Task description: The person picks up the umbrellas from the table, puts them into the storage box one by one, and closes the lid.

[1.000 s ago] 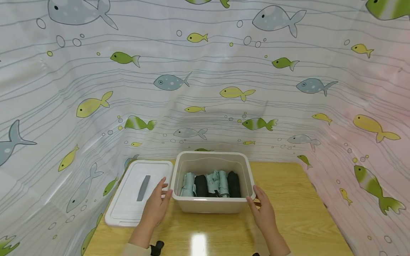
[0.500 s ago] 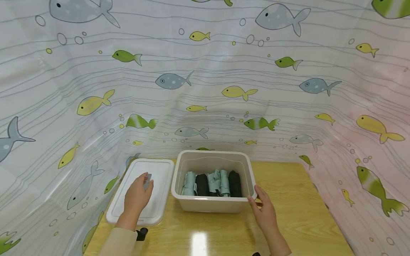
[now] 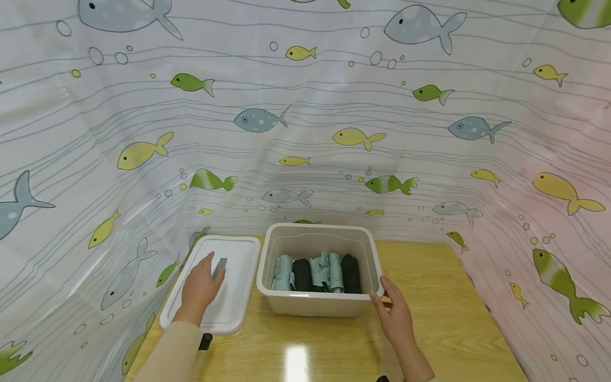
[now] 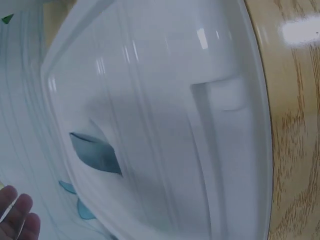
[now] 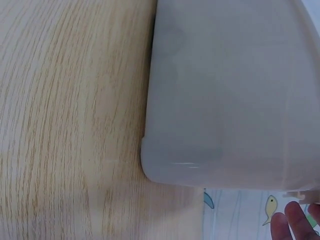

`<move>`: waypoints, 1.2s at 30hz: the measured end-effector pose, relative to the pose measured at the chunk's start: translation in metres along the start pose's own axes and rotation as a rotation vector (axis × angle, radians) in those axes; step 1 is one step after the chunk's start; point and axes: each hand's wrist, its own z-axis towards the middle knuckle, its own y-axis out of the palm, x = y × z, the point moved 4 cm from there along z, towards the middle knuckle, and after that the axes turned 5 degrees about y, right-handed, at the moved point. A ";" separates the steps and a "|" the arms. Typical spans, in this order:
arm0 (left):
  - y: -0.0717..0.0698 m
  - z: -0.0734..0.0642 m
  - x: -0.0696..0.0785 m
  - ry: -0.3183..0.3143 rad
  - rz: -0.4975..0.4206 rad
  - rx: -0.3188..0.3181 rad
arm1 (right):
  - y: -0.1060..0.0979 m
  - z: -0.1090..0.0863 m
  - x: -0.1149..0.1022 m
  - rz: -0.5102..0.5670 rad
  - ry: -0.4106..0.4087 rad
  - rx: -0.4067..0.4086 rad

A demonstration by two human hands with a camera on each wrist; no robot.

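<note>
A beige storage box stands uncovered on the table. Inside it several rolled fabric bundles stand in a row, some pale blue-green and some black. My right hand touches the box's near right corner, thumb at the front and fingers along the side. In the right wrist view its fingertips show beside the box's wall. To the left lies a white lid with a grey handle. Over the lid is my left hand, its fingers extended and holding nothing.
A wooden table carries the box and lid. Behind and at both sides hangs a fish-printed sheet. A bright reflection shows on the table's near part.
My left hand has moved from beside the box's left corner out over the lid, passing its handle, then slightly further left. The right hand stays at the box's corner.
</note>
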 end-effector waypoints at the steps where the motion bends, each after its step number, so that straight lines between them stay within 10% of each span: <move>1: 0.004 0.001 -0.002 0.004 0.005 -0.025 | 0.000 0.000 0.001 -0.002 0.007 -0.001; 13: 0.034 0.003 -0.016 -0.063 0.039 -0.297 | -0.002 0.001 0.002 0.000 0.020 0.001; 36: 0.049 0.006 -0.034 -0.048 0.036 -0.258 | 0.000 0.000 0.002 -0.005 0.032 -0.022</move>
